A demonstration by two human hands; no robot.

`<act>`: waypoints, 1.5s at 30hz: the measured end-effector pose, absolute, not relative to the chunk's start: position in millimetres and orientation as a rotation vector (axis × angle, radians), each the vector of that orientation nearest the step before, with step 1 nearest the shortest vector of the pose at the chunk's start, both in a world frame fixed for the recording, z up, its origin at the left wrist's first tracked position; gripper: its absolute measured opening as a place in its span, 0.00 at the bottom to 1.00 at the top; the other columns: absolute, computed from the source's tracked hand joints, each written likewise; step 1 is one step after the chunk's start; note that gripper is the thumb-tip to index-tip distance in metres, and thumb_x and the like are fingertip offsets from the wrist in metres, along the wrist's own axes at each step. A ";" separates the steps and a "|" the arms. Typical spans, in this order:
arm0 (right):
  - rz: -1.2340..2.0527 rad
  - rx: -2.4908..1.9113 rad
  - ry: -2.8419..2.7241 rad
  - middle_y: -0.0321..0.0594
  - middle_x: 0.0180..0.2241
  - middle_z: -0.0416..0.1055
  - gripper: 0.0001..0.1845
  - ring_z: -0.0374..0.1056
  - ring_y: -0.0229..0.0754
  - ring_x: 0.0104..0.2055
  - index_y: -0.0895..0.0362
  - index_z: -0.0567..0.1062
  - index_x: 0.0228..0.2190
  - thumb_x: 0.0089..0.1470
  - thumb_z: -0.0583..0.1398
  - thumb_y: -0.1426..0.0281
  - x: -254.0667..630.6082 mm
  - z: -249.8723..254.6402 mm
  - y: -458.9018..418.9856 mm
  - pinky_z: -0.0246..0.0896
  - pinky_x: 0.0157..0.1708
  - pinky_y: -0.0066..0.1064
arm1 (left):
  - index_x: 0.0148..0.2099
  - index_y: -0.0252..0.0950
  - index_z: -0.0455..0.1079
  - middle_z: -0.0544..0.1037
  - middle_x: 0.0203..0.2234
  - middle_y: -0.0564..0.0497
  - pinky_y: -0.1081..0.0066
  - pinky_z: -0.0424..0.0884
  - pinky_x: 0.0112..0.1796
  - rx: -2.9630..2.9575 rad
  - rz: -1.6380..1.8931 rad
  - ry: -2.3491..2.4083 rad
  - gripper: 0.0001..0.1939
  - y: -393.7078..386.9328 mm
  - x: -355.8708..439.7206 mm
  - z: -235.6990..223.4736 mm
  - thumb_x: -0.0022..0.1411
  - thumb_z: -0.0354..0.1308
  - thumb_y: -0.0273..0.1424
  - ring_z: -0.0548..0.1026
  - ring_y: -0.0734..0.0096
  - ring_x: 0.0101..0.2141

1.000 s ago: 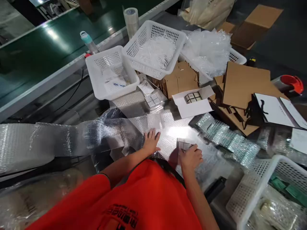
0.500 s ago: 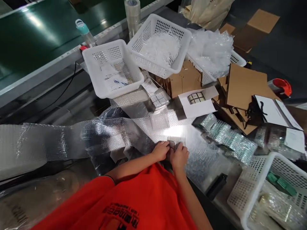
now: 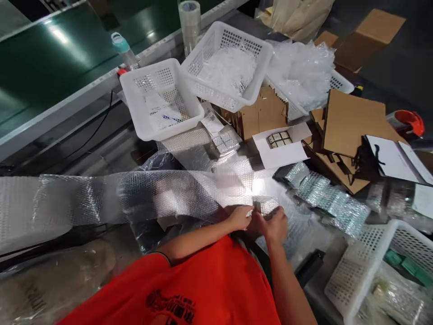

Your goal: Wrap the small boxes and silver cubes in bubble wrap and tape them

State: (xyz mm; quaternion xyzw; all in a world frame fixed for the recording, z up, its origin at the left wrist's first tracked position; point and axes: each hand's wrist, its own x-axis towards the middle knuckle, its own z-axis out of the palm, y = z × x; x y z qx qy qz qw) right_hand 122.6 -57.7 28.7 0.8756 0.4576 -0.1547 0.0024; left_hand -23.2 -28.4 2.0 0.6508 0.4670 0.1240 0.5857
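clear bubble wrap reaches leftward from beside the small, boxy, silvery packet gripped by the right hand, which hides its near edge; its long axis seems to lie sideways. the left hand curls alongside, its grip impossible to tell.

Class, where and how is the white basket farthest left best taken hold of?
Probably grip the white basket by its near and left rims, coming from the person's side: those raised edges look exposed, while another basket crowds its right side.
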 end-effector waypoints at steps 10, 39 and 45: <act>-0.299 2.811 1.545 0.74 0.62 0.55 0.48 0.58 0.69 0.61 0.72 0.51 0.66 0.59 0.53 0.49 174.9 8.4 -69.7 0.58 0.54 0.60 | 0.73 0.46 0.51 0.46 0.73 0.47 0.41 0.42 0.67 2.438 -0.245 0.930 0.36 -44.7 -62.1 -9.2 0.66 0.58 0.39 0.43 0.50 0.71; -0.205 3.298 0.903 0.73 0.56 0.62 0.37 0.60 0.71 0.59 0.71 0.59 0.61 0.59 0.51 0.57 203.8 20.5 -186.1 0.59 0.52 0.61 | 0.65 0.34 0.63 0.58 0.69 0.40 0.58 0.56 0.65 2.589 -0.335 0.798 0.25 -23.7 -18.5 23.6 0.68 0.55 0.30 0.58 0.54 0.67; -0.608 3.136 0.472 0.72 0.49 0.68 0.34 0.70 0.73 0.49 0.70 0.64 0.58 0.61 0.49 0.58 216.1 15.4 -209.6 0.65 0.42 0.60 | 0.64 0.32 0.65 0.65 0.64 0.36 0.57 0.66 0.58 2.548 -0.404 0.983 0.24 -9.7 -8.0 26.2 0.66 0.56 0.27 0.66 0.52 0.61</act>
